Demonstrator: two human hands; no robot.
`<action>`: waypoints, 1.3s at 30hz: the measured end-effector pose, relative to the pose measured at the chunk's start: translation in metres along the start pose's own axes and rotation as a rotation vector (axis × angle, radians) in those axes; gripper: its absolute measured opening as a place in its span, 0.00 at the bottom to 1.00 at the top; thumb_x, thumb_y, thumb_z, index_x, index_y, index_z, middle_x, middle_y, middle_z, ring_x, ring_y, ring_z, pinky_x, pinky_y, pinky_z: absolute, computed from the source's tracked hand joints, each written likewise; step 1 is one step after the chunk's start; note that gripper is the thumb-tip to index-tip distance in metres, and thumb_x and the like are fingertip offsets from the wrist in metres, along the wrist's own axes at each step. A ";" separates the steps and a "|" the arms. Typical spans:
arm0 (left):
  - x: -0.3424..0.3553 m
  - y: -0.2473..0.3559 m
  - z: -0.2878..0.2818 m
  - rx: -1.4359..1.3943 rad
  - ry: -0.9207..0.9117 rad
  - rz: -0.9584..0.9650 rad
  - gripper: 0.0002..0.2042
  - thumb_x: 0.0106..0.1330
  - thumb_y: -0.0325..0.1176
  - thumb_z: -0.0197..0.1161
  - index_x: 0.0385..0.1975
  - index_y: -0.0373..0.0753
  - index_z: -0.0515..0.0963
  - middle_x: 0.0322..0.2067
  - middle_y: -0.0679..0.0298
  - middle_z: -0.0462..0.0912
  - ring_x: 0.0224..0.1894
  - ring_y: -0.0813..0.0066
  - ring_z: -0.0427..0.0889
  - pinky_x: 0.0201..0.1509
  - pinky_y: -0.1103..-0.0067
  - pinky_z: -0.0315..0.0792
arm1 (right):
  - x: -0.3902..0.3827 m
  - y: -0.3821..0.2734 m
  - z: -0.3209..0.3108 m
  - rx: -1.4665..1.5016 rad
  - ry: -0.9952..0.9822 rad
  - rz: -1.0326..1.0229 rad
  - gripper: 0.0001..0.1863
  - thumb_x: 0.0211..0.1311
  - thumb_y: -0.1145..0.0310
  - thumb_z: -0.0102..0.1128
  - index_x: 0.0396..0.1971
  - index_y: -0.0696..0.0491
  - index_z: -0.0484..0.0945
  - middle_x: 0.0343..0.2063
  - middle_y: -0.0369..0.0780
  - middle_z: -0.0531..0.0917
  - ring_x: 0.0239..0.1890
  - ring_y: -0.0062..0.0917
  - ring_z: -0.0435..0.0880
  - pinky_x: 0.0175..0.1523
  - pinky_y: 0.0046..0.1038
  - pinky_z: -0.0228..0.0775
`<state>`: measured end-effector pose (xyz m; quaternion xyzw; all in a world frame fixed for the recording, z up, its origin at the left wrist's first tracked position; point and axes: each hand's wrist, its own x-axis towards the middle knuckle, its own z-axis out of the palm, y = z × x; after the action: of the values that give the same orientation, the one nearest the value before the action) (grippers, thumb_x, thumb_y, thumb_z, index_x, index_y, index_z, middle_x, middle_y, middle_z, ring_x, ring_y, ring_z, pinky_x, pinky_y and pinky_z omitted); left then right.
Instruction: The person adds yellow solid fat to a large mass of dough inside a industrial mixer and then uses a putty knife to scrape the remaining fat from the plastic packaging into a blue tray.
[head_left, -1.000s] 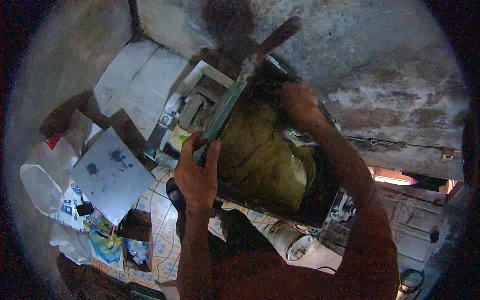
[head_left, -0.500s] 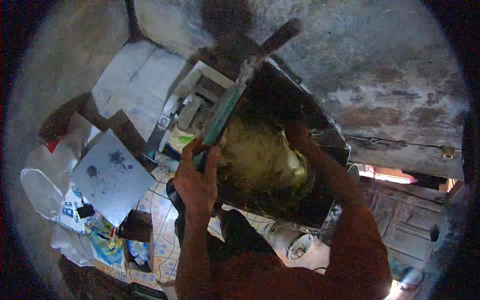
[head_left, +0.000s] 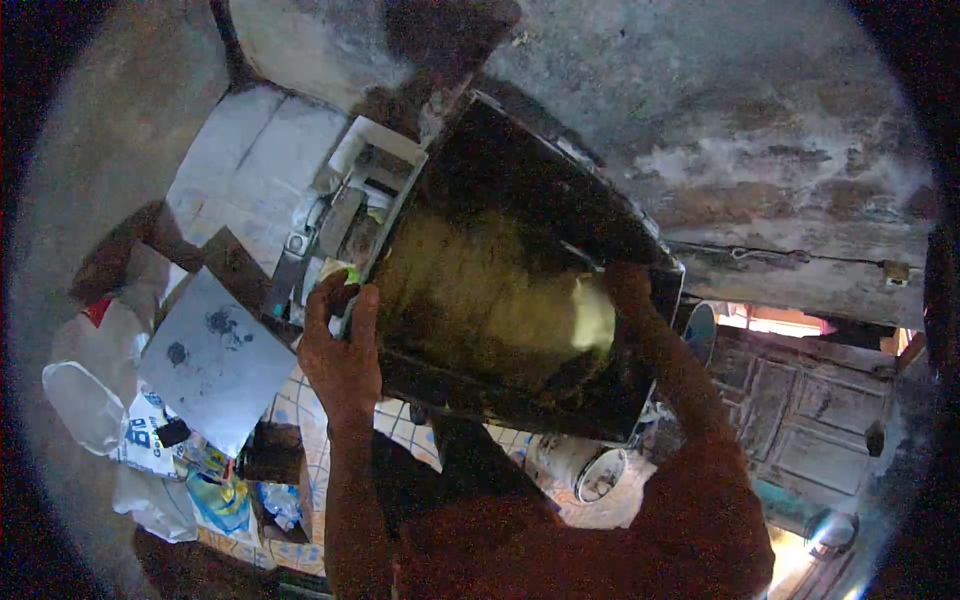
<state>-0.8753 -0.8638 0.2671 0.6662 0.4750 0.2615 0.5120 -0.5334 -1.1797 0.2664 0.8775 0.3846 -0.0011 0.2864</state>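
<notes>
A large box [head_left: 540, 425] with dark sides is in front of me. Its upward-facing surface [head_left: 470, 280] is dull yellowish and streaked, with a bright patch at the right. My left hand [head_left: 342, 335] is closed over the box's left edge, thumb on the near side and fingers bent on the far side. At the right, my right hand [head_left: 628, 285] reaches over the dark side of the box; its fingers are lost in shadow. Close beyond my left hand stands a pale frame [head_left: 378, 140] with slots, and a small green-and-white item [head_left: 340, 268] lies by the fingertips.
A pale stained board [head_left: 220, 350] leans at the left, beside a white plastic bag [head_left: 85, 375] and several packets [head_left: 215, 490]. A white bucket [head_left: 600, 475] lies tipped below the box. A rough grey wall [head_left: 760, 130] rises behind; a panelled wooden door [head_left: 800, 410] is at the right.
The box's left edge has moved left and lower, and my left hand with it. My right hand has moved slightly right. More of the yellowish surface shows.
</notes>
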 end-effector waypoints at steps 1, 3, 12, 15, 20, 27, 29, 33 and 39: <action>0.002 0.001 -0.001 0.099 -0.021 -0.026 0.18 0.59 0.38 0.64 0.45 0.34 0.74 0.36 0.57 0.81 0.41 0.68 0.79 0.48 0.74 0.69 | -0.010 -0.007 0.004 0.007 0.029 -0.047 0.14 0.57 0.66 0.51 0.40 0.58 0.74 0.25 0.47 0.81 0.28 0.43 0.82 0.33 0.41 0.74; 0.000 -0.002 -0.003 0.058 -0.021 -0.047 0.17 0.59 0.38 0.63 0.45 0.34 0.74 0.36 0.57 0.81 0.41 0.69 0.79 0.48 0.74 0.69 | -0.031 -0.010 -0.001 0.023 0.038 -0.086 0.14 0.57 0.66 0.51 0.40 0.58 0.73 0.25 0.48 0.80 0.28 0.43 0.81 0.34 0.41 0.74; -0.003 0.006 0.006 0.057 -0.046 0.022 0.17 0.61 0.40 0.62 0.43 0.34 0.75 0.38 0.57 0.81 0.40 0.67 0.78 0.48 0.73 0.69 | -0.067 0.001 -0.018 -0.037 -0.355 0.192 0.14 0.60 0.63 0.49 0.43 0.52 0.73 0.24 0.47 0.79 0.27 0.41 0.80 0.34 0.42 0.72; 0.003 -0.011 -0.014 0.133 -0.022 0.040 0.19 0.61 0.43 0.61 0.43 0.33 0.76 0.40 0.56 0.80 0.43 0.64 0.78 0.50 0.70 0.68 | -0.119 0.005 -0.077 0.103 0.097 -0.045 0.16 0.63 0.58 0.48 0.46 0.50 0.73 0.25 0.44 0.79 0.27 0.41 0.79 0.29 0.37 0.71; 0.003 -0.006 -0.011 0.057 -0.012 0.131 0.18 0.63 0.43 0.60 0.43 0.33 0.76 0.40 0.55 0.80 0.43 0.64 0.78 0.49 0.70 0.69 | -0.211 -0.006 -0.121 -0.374 0.122 -0.109 0.16 0.63 0.61 0.48 0.45 0.55 0.72 0.29 0.51 0.79 0.31 0.43 0.79 0.30 0.38 0.70; 0.005 -0.009 -0.013 0.044 -0.025 0.177 0.17 0.64 0.43 0.58 0.42 0.34 0.76 0.38 0.55 0.80 0.41 0.64 0.78 0.46 0.71 0.70 | -0.280 -0.139 -0.071 0.675 -0.056 0.394 0.15 0.63 0.59 0.47 0.40 0.56 0.72 0.20 0.50 0.76 0.24 0.45 0.77 0.26 0.41 0.65; 0.006 -0.006 -0.014 0.022 -0.047 0.187 0.17 0.65 0.44 0.57 0.42 0.34 0.76 0.37 0.55 0.80 0.41 0.64 0.78 0.45 0.71 0.70 | -0.270 -0.168 -0.093 0.640 -0.188 0.515 0.14 0.62 0.62 0.48 0.40 0.57 0.72 0.19 0.50 0.76 0.23 0.46 0.77 0.26 0.41 0.65; 0.004 -0.002 -0.018 0.028 -0.092 0.149 0.18 0.65 0.44 0.55 0.42 0.34 0.75 0.39 0.55 0.80 0.42 0.63 0.78 0.44 0.71 0.70 | -0.279 -0.171 -0.094 0.625 0.071 0.339 0.14 0.62 0.64 0.48 0.42 0.57 0.72 0.20 0.51 0.77 0.22 0.47 0.76 0.25 0.40 0.66; 0.005 -0.007 -0.019 -0.022 -0.046 0.258 0.20 0.67 0.44 0.52 0.45 0.32 0.73 0.41 0.51 0.78 0.42 0.58 0.78 0.47 0.67 0.70 | -0.297 -0.180 -0.111 0.917 0.173 0.374 0.13 0.64 0.59 0.49 0.31 0.55 0.73 0.13 0.40 0.72 0.13 0.27 0.74 0.16 0.27 0.63</action>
<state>-0.8915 -0.8511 0.2666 0.7220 0.3704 0.3151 0.4922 -0.8885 -1.2263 0.3348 0.9639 0.2030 -0.0457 -0.1662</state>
